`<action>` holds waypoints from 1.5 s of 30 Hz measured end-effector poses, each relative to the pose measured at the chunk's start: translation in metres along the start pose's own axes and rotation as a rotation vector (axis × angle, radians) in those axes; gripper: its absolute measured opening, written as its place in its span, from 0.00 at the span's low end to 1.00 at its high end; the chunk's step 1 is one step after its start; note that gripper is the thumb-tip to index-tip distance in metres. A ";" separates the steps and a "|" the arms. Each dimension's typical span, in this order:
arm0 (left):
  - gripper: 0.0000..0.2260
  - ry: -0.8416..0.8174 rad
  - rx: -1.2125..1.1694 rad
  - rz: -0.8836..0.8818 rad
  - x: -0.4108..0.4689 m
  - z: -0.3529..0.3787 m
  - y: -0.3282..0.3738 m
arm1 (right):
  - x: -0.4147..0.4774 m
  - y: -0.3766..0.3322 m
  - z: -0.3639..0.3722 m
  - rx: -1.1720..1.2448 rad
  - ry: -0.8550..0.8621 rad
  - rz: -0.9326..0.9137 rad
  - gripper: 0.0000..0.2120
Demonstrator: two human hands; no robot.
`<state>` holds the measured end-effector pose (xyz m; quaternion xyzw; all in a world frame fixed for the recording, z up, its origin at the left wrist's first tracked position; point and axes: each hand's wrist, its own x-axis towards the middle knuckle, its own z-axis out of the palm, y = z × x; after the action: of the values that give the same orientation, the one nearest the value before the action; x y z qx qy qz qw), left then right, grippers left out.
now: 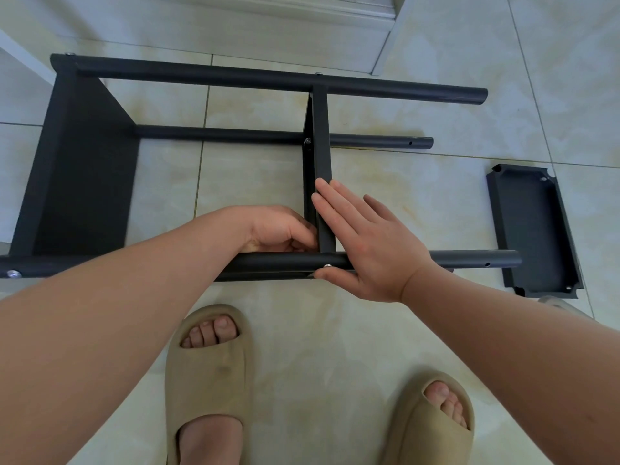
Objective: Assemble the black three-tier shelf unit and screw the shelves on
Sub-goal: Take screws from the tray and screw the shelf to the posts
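Black shelf unit (pixel 268 77): on its side on the tiled floor (pixel 436 196), joints facing up (easier reach).
End shelf (pixel 84 162): on the poles, far left.
Middle shelf (pixel 322 129): stands between the poles, near corner meeting the front pole (pixel 453 258).
Right hand (pixel 369 243): grip flat and open, fingers straight against the middle shelf, thumb under the front pole beside the screw (pixel 327 265); likely squaring the shelf to its hole.
Left hand (pixel 278 228): fingers curled into the inner corner; can't tell if the grip holds anything.
Third shelf (pixel 530 226): loose on the floor, right of the pole ends, not yet fitted.
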<state>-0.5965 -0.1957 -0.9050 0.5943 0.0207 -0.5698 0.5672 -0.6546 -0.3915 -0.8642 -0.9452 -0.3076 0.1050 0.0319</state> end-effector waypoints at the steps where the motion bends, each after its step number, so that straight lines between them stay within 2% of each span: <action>1: 0.09 -0.009 -0.004 0.000 0.000 0.000 0.000 | 0.000 0.000 0.000 -0.001 0.002 0.000 0.45; 6: 0.13 -0.034 -0.044 -0.016 -0.001 0.000 0.000 | 0.000 0.000 0.001 0.001 0.009 0.000 0.45; 9: 0.09 -0.046 -0.084 -0.032 0.000 0.000 0.000 | 0.000 0.000 0.001 0.002 0.007 -0.001 0.45; 13: 0.09 -0.050 -0.140 -0.091 0.000 0.000 0.001 | 0.000 0.000 0.001 0.005 0.012 -0.003 0.45; 15: 0.08 -0.053 -0.074 -0.109 -0.002 0.001 0.002 | 0.000 0.000 0.001 0.002 0.010 -0.003 0.45; 19: 0.13 -0.022 0.013 -0.052 -0.002 0.002 0.002 | 0.000 0.000 0.001 0.004 0.009 -0.002 0.45; 22: 0.07 0.007 0.034 -0.036 -0.002 0.002 0.001 | 0.000 0.000 0.001 0.001 0.009 -0.003 0.45; 29: 0.06 0.029 0.052 -0.027 -0.003 0.003 0.002 | -0.001 0.000 0.001 -0.002 0.007 -0.002 0.45; 40: 0.08 0.007 -0.001 0.004 -0.002 0.003 0.001 | 0.000 0.000 0.000 -0.001 0.006 0.001 0.45; 45: 0.08 -0.050 -0.099 -0.024 0.000 0.001 0.001 | 0.000 0.000 0.001 0.003 0.005 0.001 0.45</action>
<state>-0.5967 -0.1962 -0.9042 0.5510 0.0418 -0.5894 0.5893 -0.6548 -0.3915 -0.8652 -0.9455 -0.3069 0.1030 0.0339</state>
